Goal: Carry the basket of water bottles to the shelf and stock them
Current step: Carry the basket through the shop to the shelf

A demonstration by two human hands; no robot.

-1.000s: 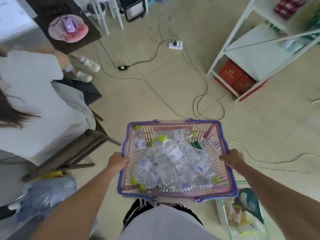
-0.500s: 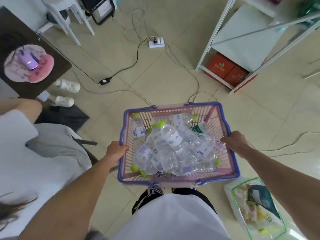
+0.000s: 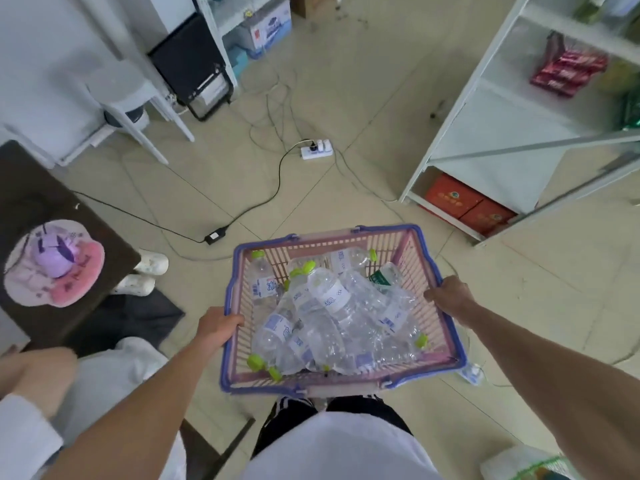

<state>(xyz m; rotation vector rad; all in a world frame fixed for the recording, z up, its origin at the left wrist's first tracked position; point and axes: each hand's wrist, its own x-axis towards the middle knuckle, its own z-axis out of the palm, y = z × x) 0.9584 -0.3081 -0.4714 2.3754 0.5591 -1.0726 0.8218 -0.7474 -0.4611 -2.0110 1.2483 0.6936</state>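
The basket (image 3: 341, 308) sits at lower centre of the frame, held off the floor in front of the person's body and piled with water bottles (image 3: 329, 317) lying every which way, green caps pointing to all sides. The left hand (image 3: 216, 327) is clenched over the basket's left rim; the right hand (image 3: 450, 297) is clenched over the right rim, a little farther up the frame — so the basket rides slightly skewed, its far right corner turned toward the shelf (image 3: 519, 133).

That shelf is what matters for the move to come: it stands at upper right, up and to the right of the basket, so the right hand's side is the nearer one. Its wide middle board looks bare, with red packets on the board above and orange boxes (image 3: 464, 206) on the floor level beneath.

Between basket and shelf lies open tiled floor, but not clean floor — thin cables trail across it from the power strip (image 3: 317, 150) at upper centre toward the shelf's near foot, a likely snag underfoot. On the left the room is tighter: a dark table (image 3: 52, 202) edge, a seated person's white shoes (image 3: 145, 273) and a chair. The freer path, I judge, runs forward and right.
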